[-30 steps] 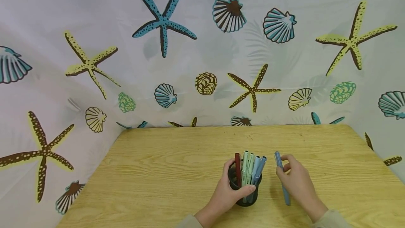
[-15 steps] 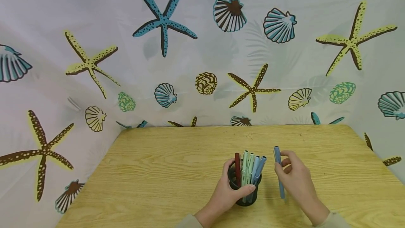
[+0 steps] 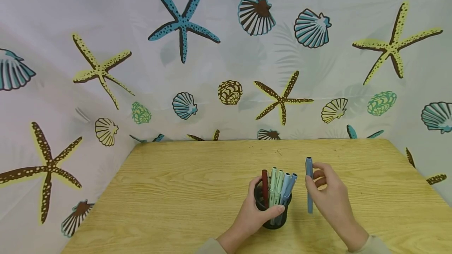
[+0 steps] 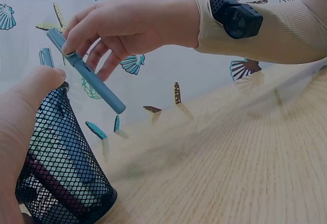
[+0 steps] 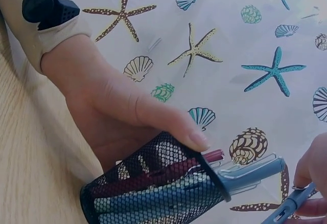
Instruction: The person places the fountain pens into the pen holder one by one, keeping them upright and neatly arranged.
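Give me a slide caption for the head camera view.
Left hand grips a mesh cup of pens while right hand holds a blue pen beside it.

Desk (image 3: 197, 191): light yellowish wood, grain running side to side, a few small dark specks near the far edge. Far edge and both side edges meet a pale curtain (image 3: 226, 69) printed with starfish and shells, which closes it in on three sides. Standing directly on the desk, right of centre and toward the near edge: one black mesh pen cup (image 3: 272, 211), upright, holding several pens (image 3: 279, 185) — one dark red, the others pale green and blue
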Tool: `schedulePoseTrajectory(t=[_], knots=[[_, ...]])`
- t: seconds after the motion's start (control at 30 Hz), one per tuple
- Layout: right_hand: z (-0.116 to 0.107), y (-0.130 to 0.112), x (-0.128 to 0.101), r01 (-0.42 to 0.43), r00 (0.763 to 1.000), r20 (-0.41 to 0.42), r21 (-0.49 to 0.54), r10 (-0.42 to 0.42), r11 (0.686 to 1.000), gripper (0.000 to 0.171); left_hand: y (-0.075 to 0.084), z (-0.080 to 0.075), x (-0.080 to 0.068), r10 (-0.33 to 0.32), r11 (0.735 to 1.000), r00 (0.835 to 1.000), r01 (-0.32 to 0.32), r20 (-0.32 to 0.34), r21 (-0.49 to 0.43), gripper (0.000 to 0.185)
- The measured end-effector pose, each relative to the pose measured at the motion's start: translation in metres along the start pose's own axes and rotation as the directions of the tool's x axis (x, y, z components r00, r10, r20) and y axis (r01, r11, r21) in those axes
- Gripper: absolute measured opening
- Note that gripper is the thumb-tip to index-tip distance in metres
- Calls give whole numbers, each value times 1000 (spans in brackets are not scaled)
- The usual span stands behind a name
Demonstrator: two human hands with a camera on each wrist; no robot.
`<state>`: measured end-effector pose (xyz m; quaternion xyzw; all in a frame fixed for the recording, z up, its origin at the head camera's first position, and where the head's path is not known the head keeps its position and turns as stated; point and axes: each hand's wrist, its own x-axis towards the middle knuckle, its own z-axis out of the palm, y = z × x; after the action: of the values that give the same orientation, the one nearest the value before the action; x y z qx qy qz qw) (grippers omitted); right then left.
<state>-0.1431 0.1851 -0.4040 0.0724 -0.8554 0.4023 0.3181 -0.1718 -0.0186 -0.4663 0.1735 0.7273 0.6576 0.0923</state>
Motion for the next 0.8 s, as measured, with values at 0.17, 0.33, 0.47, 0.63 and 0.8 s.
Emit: schedulePoseTrajectory(t=[0.17,0.33,0.47,0.63,0.8], knots=[[-3,-8,4,51,998,-51,34,-49,998,33,-1,0,1,10,1000,1000,-10,1,3,81],[-5,-16,6,91,993,-76,57,-87,994,34,-1,0,1,20,1000,1000,-20,2,0,81],[-7,-26,6,130,988,-93,100,-121,986,35,0,1,1,17,1000,1000,-17,-3,3,79],[-7,-38,6,168,982,-114,183,-148,969,38,3,0,-1,9,1000,1000,-10,-6,-8,79],[-2,-46,6,189,978,-139,253,-157,949,40,3,0,-1,1,1000,1000,-1,-5,-4,79]])
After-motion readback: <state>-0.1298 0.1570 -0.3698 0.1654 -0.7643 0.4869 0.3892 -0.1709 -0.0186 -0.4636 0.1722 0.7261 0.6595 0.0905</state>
